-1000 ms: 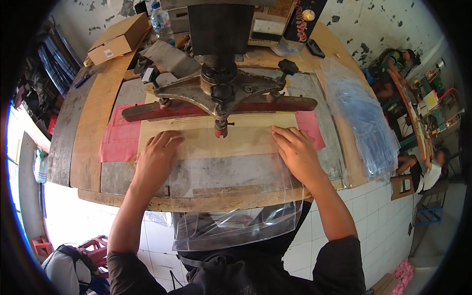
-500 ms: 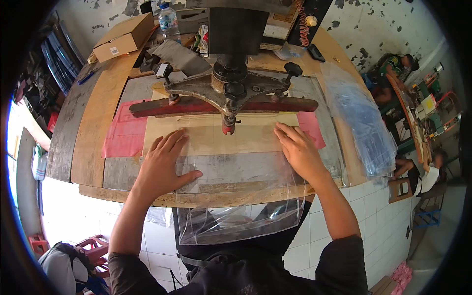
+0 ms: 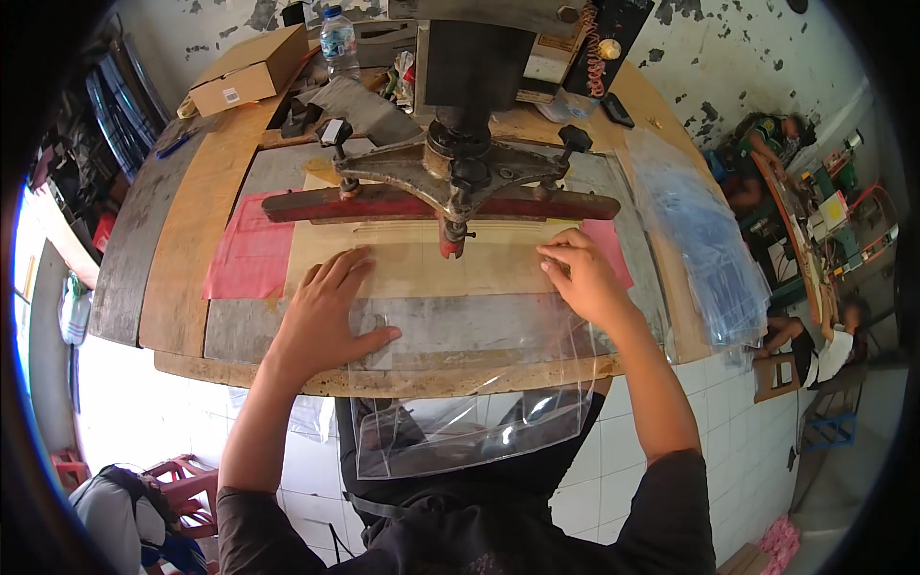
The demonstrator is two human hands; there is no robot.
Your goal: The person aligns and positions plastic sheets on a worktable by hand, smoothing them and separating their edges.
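A clear plastic sheet (image 3: pixel 460 335) lies across the machine bed, and its near end hangs over the table's front edge. My left hand (image 3: pixel 331 307) rests flat on its left side, fingers stretched forward and thumb out to the right. At the sheet's far right corner, my right hand (image 3: pixel 580 273) has thumb and fingertips drawn together on the edge. Beneath the far part of the sheet is a tan board (image 3: pixel 412 273), with pink cloth (image 3: pixel 247 251) showing at the side. Above and beyond both hands hangs a press head with a long red-edged bar (image 3: pixel 517 207).
A stack of clear plastic sheets (image 3: pixel 704 259) lies on the right. Toward the back are a cardboard box (image 3: pixel 235 81), a water bottle (image 3: pixel 338 46) and a black phone (image 3: pixel 616 109). Two people sit at a side bench (image 3: pixel 795 225) on the right.
My right hand's fingers, stretched out before, have bent, with thumb and fingertips coming together at the sheet's corner. My left hand stays flat. The view has shifted slightly.
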